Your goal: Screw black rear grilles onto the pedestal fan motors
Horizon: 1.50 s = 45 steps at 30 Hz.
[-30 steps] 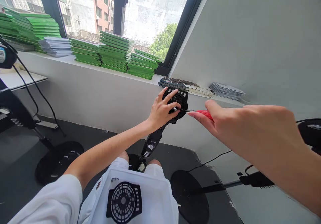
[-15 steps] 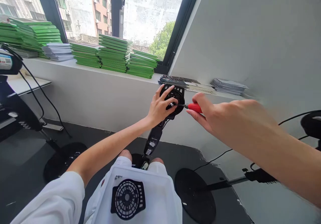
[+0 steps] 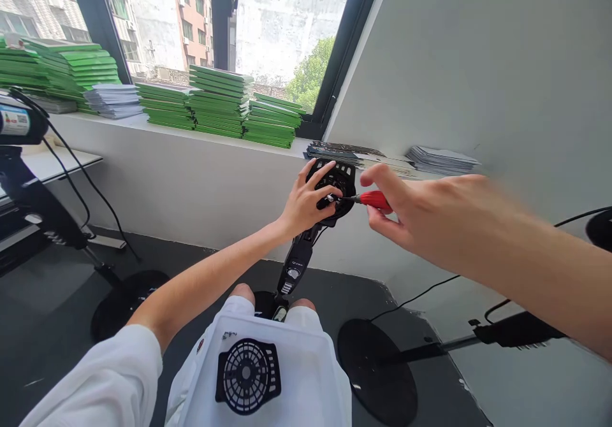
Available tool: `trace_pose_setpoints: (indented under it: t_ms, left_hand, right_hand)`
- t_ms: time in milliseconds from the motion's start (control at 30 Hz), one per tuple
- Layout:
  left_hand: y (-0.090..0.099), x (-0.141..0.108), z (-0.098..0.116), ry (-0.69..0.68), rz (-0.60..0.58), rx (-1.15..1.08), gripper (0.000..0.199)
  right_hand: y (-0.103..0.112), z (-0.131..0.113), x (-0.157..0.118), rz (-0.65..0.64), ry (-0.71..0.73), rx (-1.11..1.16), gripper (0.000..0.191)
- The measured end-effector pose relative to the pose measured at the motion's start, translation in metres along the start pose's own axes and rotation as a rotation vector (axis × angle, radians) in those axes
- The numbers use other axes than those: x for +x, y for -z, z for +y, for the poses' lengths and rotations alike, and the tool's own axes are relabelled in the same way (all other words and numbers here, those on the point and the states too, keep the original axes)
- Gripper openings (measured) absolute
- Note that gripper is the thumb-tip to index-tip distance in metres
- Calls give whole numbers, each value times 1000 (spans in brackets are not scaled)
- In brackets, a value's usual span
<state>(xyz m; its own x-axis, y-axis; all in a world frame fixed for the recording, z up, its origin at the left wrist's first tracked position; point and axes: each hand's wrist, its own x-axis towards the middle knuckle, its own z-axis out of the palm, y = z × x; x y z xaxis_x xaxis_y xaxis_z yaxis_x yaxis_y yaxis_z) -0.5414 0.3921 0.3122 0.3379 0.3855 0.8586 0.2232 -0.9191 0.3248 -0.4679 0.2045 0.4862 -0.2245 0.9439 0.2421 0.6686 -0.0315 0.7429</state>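
Pale wall (image 3: 478, 64) seen across the right of the frame; window (image 3: 291, 19) set at upper left, with green stacks (image 3: 217, 108) ranged along the sill below it. White tray (image 3: 306, 376) carried on the lap, bottom centre. Black stand (image 3: 295, 264) placed between the knees, leaned up toward mid-frame; a second stand (image 3: 377, 369) seen at lower right, its round base on the floor.

Right hand (image 3: 421, 213), right of centre: a screwdriver (image 3: 374, 199) is held by its red handle, forefinger above and thumb below. Forefinger and thumb are parted more widely than half a second ago, and more of the red handle is shown than then. Judged a resettled grip on the tool, not a withdrawal: the shaft is still directed into the housing, so the work there is judged unfinished.

Black grille (image 3: 246, 373) laid flat in the tray, apart from both hands; no shift within the tray noted.

Left hand (image 3: 308, 201), centre: spread over the black housing (image 3: 346, 180) at the top of the stand, which is gripped and steadied; placement unchanged.

Small shiny part (image 3: 331, 197) noted beside the left forefinger. Whether it is pinched, and whether the screwdriver's tip is seated, cannot be told.
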Motion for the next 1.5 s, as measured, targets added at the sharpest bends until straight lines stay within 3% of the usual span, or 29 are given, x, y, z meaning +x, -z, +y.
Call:
trace_pose_setpoints:
  t_ms: [133, 267, 400, 467, 567, 700, 767, 900, 967, 1100, 1267, 1433, 1500]
  left_hand:
    - [0, 1, -2, -12, -15, 0, 20]
    - [4, -1, -11, -51, -28, -26, 24]
    - [1, -4, -22, 60, 3, -137, 72]
    - [-2, -4, -25, 113, 5, -190, 90]
    - [-6, -2, -26, 148, 7, -238, 94]
    - [-7, 0, -27, 185, 35, -272, 108]
    - [-5, 1, -28, 195, 22, -279, 115]
    - [-5, 3, -31, 211, 11, -256, 116]
    - [-6, 4, -31, 199, 18, -245, 115]
    - [-10, 3, -31, 168, 30, -239, 115]
    - [-9, 2, -31, 158, 28, -220, 115]
    - [-9, 2, -31, 155, 27, -201, 116]
    - [-10, 2, -31, 153, 31, -189, 117]
  right_hand:
    - [0, -1, 1, -23, -117, -100, 48]
    - [-1, 0, 1, 22, -34, -7, 35]
    - [-4, -2, -3, -26, -102, -102, 51]
    - [-10, -3, -6, 20, -87, -71, 45]
    - [-21, -1, -12, 177, 26, -30, 30]
    - [-28, 4, -18, 276, -13, -159, 54]
    - [-31, 7, -18, 315, -14, -94, 55]
    - [-41, 12, -18, 450, 72, 81, 37]
    - [-43, 12, -19, 483, 90, 55, 35]
    - [-38, 10, -23, 431, -16, -136, 54]
    - [-36, 10, -22, 445, 92, 84, 52]
    - [-36, 11, -20, 396, -42, -96, 54]
    - [-36, 11, -20, 412, 23, -8, 56]
